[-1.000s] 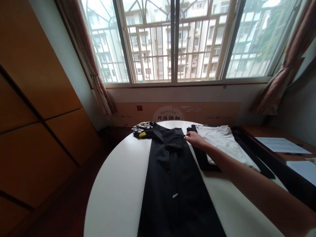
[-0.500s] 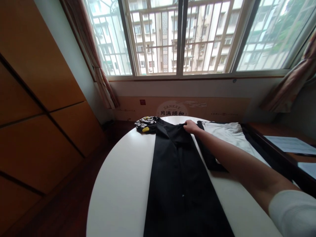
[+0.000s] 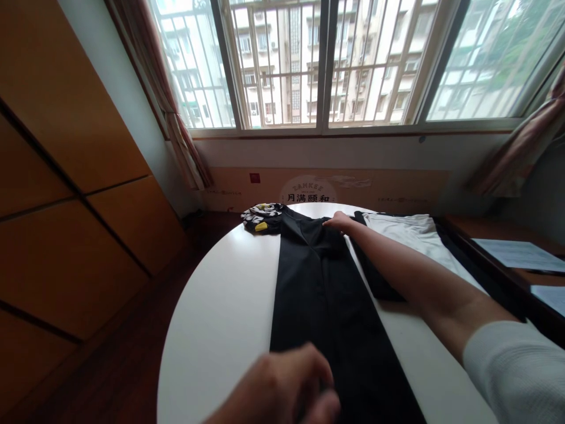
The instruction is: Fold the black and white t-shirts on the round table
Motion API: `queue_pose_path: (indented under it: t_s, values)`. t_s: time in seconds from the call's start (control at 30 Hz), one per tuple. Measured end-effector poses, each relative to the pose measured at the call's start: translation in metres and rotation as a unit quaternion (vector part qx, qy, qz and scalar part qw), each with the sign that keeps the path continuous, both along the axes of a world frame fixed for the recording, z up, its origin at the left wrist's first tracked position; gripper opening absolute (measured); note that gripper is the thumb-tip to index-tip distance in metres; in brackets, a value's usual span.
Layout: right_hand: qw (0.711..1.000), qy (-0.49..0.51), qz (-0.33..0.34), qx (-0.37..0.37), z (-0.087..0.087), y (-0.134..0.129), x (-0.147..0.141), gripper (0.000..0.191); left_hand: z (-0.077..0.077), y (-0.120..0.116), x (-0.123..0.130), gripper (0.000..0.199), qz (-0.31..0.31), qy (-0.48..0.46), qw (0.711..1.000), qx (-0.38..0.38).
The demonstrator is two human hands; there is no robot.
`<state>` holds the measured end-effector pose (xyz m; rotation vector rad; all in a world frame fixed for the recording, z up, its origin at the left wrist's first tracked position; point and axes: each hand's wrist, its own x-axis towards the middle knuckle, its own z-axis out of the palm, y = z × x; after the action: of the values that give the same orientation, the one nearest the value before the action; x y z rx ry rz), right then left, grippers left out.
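A pair of black trousers (image 3: pixel 304 294) lies lengthwise on the white table (image 3: pixel 212 312), waist at the far end and legs running towards me. My right hand (image 3: pixel 339 221) is stretched far out, its fingers closed on the right side of the waistband. Low in the view, my left hand (image 3: pixel 286 383) hovers over the trouser legs, somewhat blurred. Its fingers are loosely curled, with the thumb apart from them, and I see nothing held. Touching the waist's left corner is a bunched black, white and yellow patterned cloth (image 3: pixel 261 219).
Right of the trousers lie a white garment (image 3: pixel 401 227) and black cloth (image 3: pixel 375 282), partly behind my right arm. A dark wooden desk (image 3: pixel 459 227) with papers (image 3: pixel 507 253) stands at the right. Wooden cabinets (image 3: pixel 110 235) are on the left, a window (image 3: pixel 324 129) ahead.
My left hand has come into view from the bottom, over the trouser legs. My right hand stays at the waistband, having shifted very slightly; the waist fabric there is a little more bunched.
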<state>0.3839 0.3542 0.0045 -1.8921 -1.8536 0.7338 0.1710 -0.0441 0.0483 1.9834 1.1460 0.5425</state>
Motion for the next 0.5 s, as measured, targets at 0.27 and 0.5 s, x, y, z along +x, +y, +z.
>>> queue_pose_path:
  t_s: [0.27, 0.5]
  values:
    - [0.999, 0.007, 0.017, -0.034, 0.007, -0.011, 0.008, 0.025, -0.001, 0.255, -0.044, 0.023, 0.304, 0.124, 0.935, 0.13]
    - [1.0, 0.006, 0.006, 0.012, -0.007, -0.007, 0.022, 0.021, -0.023, 0.352, -0.031, 0.027, 0.364, 0.178, 0.913, 0.037]
